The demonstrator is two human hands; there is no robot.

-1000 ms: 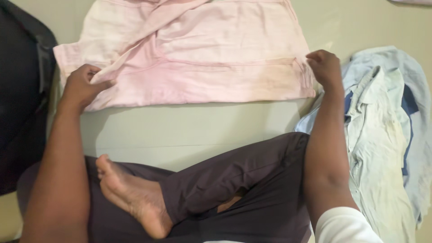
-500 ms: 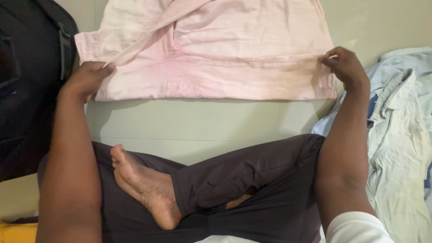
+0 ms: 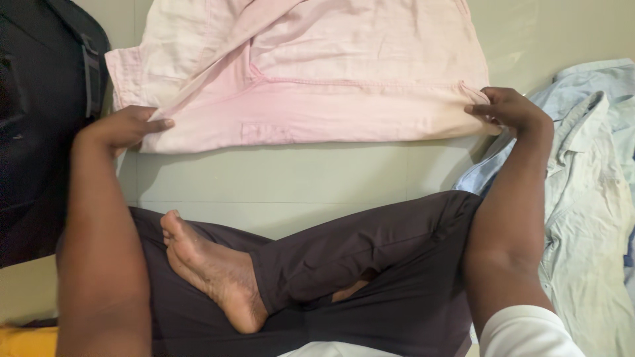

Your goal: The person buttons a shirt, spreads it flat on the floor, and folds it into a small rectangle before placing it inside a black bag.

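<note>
Head view, looking down over crossed legs in dark trousers [image 3: 370,264], one bare foot [image 3: 211,274] turned sole-up. Pink garment [image 3: 311,79] spread flat on the pale floor [image 3: 278,182], folded over itself, lower edge nearest the legs. Left hand [image 3: 126,125] at the garment's lower left corner, fingers closed on the cloth edge, index finger stretched along it. Right hand [image 3: 509,109] at the lower right corner, thumb and fingers pinched narrow on the hem. Dark bag [image 3: 40,119] at the left, just beside the garment (contents not visible). Heap of light blue shirts [image 3: 589,198] at the right, close by the right forearm. Yellow cloth [image 3: 26,340] in the bottom left corner.
</note>
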